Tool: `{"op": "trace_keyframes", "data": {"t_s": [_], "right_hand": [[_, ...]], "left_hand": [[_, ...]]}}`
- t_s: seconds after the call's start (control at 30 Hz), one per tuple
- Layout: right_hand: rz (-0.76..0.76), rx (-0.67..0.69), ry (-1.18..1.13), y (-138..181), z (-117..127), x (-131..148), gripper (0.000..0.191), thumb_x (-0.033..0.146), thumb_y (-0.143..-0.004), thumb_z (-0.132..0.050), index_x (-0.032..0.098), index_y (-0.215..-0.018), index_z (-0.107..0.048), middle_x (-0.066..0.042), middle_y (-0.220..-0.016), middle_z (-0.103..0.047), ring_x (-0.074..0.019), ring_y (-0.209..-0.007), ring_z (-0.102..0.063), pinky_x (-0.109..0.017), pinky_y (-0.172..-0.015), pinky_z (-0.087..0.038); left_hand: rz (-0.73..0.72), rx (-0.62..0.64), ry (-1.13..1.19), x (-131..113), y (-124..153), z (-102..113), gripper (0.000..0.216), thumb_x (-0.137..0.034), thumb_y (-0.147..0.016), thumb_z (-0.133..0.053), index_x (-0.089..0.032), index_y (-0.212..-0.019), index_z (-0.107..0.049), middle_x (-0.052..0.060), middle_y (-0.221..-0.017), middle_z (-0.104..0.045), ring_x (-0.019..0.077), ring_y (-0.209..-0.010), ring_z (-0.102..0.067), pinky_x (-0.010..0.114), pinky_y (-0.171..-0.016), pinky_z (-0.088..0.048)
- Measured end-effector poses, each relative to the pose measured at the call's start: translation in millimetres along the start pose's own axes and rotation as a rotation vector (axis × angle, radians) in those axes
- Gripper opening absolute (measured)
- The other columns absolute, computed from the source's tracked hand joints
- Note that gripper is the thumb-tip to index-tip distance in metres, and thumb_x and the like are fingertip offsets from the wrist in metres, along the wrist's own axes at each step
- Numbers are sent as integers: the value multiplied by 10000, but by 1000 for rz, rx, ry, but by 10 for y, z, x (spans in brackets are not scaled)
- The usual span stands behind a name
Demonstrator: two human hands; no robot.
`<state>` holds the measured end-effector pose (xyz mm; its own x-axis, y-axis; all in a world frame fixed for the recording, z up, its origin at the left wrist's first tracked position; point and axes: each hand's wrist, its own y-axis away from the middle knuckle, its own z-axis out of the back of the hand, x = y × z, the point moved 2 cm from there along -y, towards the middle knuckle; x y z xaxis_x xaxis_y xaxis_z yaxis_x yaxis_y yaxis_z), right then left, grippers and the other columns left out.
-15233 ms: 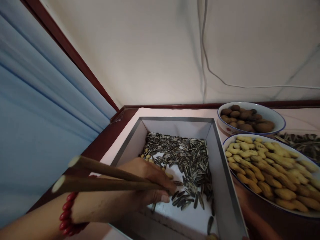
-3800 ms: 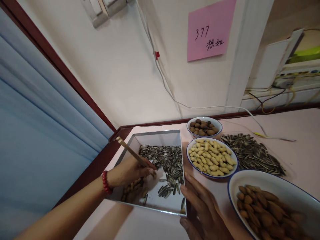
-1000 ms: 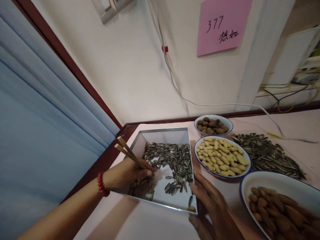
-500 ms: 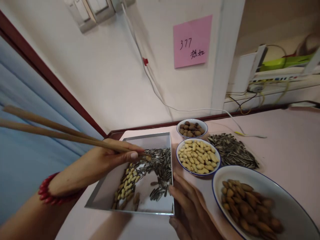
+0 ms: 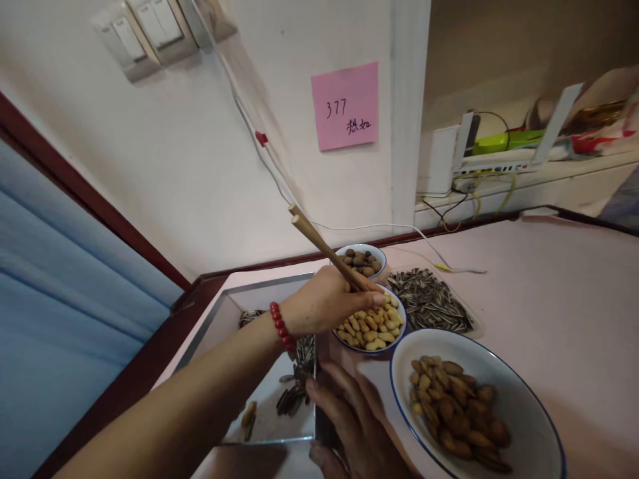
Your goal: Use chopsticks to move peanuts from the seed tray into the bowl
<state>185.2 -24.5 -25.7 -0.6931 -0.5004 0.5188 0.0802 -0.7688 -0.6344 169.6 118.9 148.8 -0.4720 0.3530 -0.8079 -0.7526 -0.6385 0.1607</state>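
My left hand (image 5: 332, 303), wearing a red bead bracelet (image 5: 280, 326), is closed around a pair of wooden chopsticks (image 5: 319, 241). It hovers over a blue-rimmed bowl (image 5: 372, 350) of unshelled peanuts (image 5: 367, 327); the chopstick tips are hidden behind the fingers. Under my left forearm stands a shallow metal box (image 5: 274, 285), partly covered, with sunflower seeds (image 5: 295, 392) along its right side and a peanut (image 5: 248, 414) near the front. My right hand (image 5: 362, 422) rests against the box's right wall, fingers stretched along it and thumb apart near the front corner.
A small bowl (image 5: 381, 265) of round brown nuts stands at the back. Striped sunflower seeds (image 5: 432, 299) lie in a pile to the right. An oval bowl (image 5: 529, 426) of almonds (image 5: 456, 416) sits at the front right. A white cable (image 5: 379, 225) runs along the wall.
My left hand has moved right with the chopsticks, from above the metal box to over the peanut bowl. My right hand stays against the box. The camera view has shifted.
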Motion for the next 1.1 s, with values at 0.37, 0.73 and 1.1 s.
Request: {"op": "trace_keyframes", "data": {"t_s": [0.37, 0.73, 1.1], "right_hand": [[131, -19, -3, 59, -7, -177, 689, 383, -973, -615, 277, -1605, -361, -124, -1637, -407, -349, -1392, -539, -497, -1031, -560], [-2, -73, -96, 58, 16, -1, 571, 181, -984, -464, 308, -1537, -401, -55, -1652, -364, -264, -1472, -435, -417, -1120, -488], [6, -70, -91, 94, 12, -32, 576, 242, -1026, -464, 339, -1584, -360, -62, -1655, -365, -293, -1461, -458, -459, -1122, -494]], "left_hand": [[-118, -170, 51, 10, 524, 283, 238, -309, -903, -741, -171, -1084, -810, 53, -1068, -823, 198, -1039, -756, 267, -931, -618], [351, -279, -189, 869, 1685, 944, 373, -551, -867, -731, -300, -1132, -806, 11, -1110, -815, 242, -1082, -740, 340, -987, -607], [413, -234, -314, 1243, 1661, 927, 413, -526, -871, -655, -202, -1081, -799, 48, -1096, -810, 256, -1051, -726, 334, -943, -560]]}}
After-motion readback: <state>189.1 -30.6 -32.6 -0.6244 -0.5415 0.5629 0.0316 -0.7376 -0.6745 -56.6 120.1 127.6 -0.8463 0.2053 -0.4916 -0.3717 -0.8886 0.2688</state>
